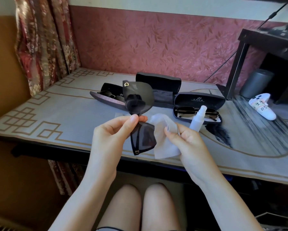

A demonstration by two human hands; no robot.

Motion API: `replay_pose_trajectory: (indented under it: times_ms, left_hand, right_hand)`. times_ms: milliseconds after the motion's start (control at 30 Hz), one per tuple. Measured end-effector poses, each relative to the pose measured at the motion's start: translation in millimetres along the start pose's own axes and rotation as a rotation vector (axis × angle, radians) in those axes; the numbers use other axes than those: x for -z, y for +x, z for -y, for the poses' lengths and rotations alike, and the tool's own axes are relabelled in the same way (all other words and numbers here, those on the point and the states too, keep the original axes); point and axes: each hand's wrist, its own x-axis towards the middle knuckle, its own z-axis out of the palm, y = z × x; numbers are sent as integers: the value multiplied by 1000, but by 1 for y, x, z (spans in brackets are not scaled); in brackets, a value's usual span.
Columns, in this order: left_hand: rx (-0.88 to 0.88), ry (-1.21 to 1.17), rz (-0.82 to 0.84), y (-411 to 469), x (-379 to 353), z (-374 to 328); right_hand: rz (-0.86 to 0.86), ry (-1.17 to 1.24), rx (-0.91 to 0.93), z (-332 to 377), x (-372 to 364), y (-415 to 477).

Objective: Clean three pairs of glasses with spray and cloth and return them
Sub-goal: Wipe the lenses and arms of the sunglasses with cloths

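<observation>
Pinching the dark sunglasses (143,139) by the bridge at frame centre, the left hand (113,132) holds them on end, long axis vertical, while the right hand (188,140) grips the white cloth (163,148) in curled fingers just beside them.

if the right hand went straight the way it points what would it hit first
Likely the near lens of the sunglasses in the left hand; the cloth in the right hand would touch first. Depth unclear.
</observation>
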Motion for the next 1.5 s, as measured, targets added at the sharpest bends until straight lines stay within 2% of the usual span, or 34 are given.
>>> replay_pose_trajectory:
  times_ms: [233,433,500,633,733,833,967,1100,1267,1500]
  left_hand:
    - [-137,389,109,9,16,-12]
    - [-186,724,270,19,22,-30]
    - [-189,794,319,23,21,-34]
    - [-208,847,317,30,20,-40]
    - [-239,878,312,34,23,-44]
    - [-249,900,346,35,25,-45]
    - [-277,899,371,35,20,-46]
    - [-324,932,394,36,17,-46]
    - [-347,948,391,36,16,-48]
    - [-395,970,355,32,15,-50]
  right_hand:
    - [-144,-34,123,23,24,24]
    - [-153,-304,304,70,27,58]
    - [-52,-469,349,83,19,70]
    - [338,-748,355,94,6,78]
    - [527,-783,253,99,8,68]
    - [628,-750,129,110,15,54]
    - [576,-618,0,107,24,55]
    - [559,-760,141,99,16,59]
    - [546,-845,195,98,14,59]
    - [493,-782,191,92,16,58]
